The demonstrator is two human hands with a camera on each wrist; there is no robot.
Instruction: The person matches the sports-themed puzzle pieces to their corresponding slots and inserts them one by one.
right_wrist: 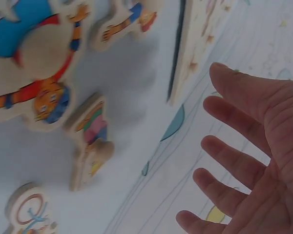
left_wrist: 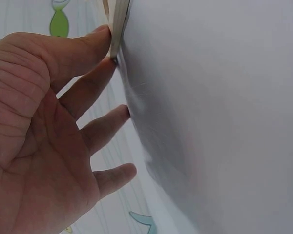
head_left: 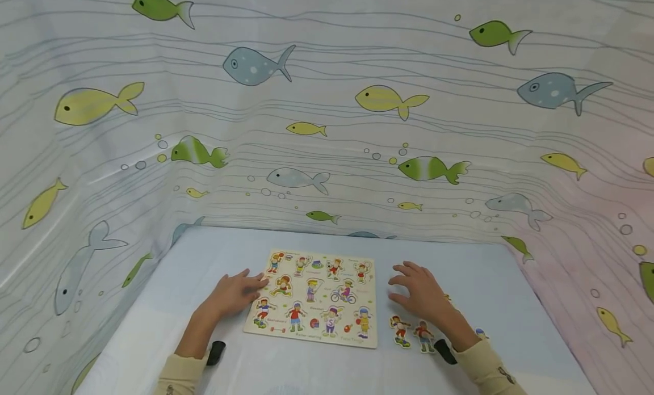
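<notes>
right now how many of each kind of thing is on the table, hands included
flat wooden puzzle board with cartoon figures: 1
loose wooden figure pieces: 4, two partly hidden
hands: 2, left hand and right hand
total: 7

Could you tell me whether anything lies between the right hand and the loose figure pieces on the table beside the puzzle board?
Nothing visible does. The right hand hovers open just right of the puzzle board, and the loose figure pieces lie on the bare table directly beneath and beside its wrist.
</notes>
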